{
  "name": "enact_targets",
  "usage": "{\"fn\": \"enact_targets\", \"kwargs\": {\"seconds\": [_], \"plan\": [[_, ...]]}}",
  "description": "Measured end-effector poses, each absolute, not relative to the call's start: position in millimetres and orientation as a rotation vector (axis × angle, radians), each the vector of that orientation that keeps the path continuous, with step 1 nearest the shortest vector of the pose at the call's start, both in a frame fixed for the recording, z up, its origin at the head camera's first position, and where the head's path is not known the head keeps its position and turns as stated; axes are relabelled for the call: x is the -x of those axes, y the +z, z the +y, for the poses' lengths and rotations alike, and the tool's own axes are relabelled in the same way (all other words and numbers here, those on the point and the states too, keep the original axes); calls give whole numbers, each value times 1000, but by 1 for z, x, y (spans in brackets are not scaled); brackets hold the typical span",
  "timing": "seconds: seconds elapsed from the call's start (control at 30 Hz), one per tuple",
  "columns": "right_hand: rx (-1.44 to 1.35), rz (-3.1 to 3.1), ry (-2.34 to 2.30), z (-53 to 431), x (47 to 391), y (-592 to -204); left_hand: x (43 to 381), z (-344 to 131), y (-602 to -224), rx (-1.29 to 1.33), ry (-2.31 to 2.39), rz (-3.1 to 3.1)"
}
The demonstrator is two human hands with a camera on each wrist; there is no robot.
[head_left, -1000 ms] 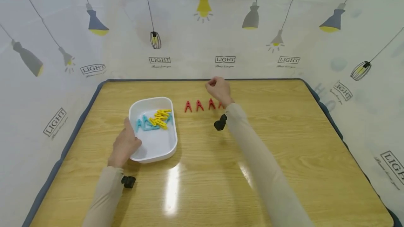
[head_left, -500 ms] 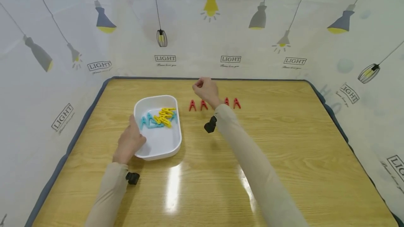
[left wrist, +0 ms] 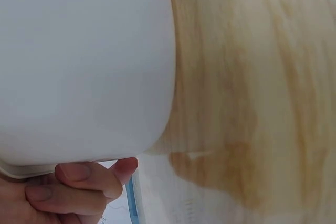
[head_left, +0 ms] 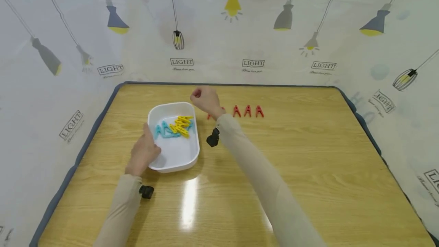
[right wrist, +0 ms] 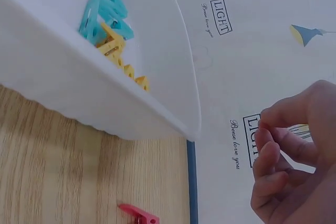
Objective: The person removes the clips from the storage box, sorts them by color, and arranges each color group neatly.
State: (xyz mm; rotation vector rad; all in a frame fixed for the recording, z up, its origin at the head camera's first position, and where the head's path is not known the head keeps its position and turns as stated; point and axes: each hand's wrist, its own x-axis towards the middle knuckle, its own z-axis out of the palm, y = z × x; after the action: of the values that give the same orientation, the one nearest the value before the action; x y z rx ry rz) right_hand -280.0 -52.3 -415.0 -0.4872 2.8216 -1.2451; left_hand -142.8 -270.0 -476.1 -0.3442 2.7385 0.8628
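Observation:
My left hand (head_left: 142,153) grips the left wall of a white plastic tub (head_left: 175,152), its thumb over the rim. In the left wrist view, curled fingers (left wrist: 84,187) lie against the tub's outside. Inside lie several yellow clothespins (head_left: 183,125) and several light blue clothespins (head_left: 168,131). My right hand (head_left: 207,99) hovers beyond the tub's far right corner. Its fingers are loosely curled, thumb and fingertips close together; nothing shows between them in the right wrist view. Several red clothespins (head_left: 248,111) stand in a row right of the tub, some partly behind the right wrist.
The wooden table (head_left: 308,155) has a dark blue edge at the back and sides. A white sheet printed with lamps (head_left: 219,33) hangs behind it and along both sides. A small black device (head_left: 213,137) sits at the right wrist.
My right hand has moved left along the back of the table, passing above the red clothespins and uncovering those on the right. The left hand keeps its grip on the tub. The head view shifts slightly.

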Motion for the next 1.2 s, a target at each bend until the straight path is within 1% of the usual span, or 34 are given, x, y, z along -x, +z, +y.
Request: {"fn": "enact_targets", "kwargs": {"seconds": [0.2, 0.4, 0.53, 0.7, 1.0, 1.2], "plan": [[524, 2752, -1233, -70, 270, -413, 144, -266, -472, 352, 873, 2706], [552, 2692, -1180, -105, 260, -423, 140, -275, -471, 391, 883, 2686], [563, 2684, -1130, -118, 256, -428, 142, -276, -475, 357, 871, 2715], [578, 2701, -1051, -128, 253, -432, 145, -276, -476, 313, 856, 2772], [620, 2732, -777, -110, 256, -449, 155, -253, -480, 233, 856, 2779], [665, 2673, -542, -128, 249, -451, 143, -267, -479, 265, 858, 2791]]}}
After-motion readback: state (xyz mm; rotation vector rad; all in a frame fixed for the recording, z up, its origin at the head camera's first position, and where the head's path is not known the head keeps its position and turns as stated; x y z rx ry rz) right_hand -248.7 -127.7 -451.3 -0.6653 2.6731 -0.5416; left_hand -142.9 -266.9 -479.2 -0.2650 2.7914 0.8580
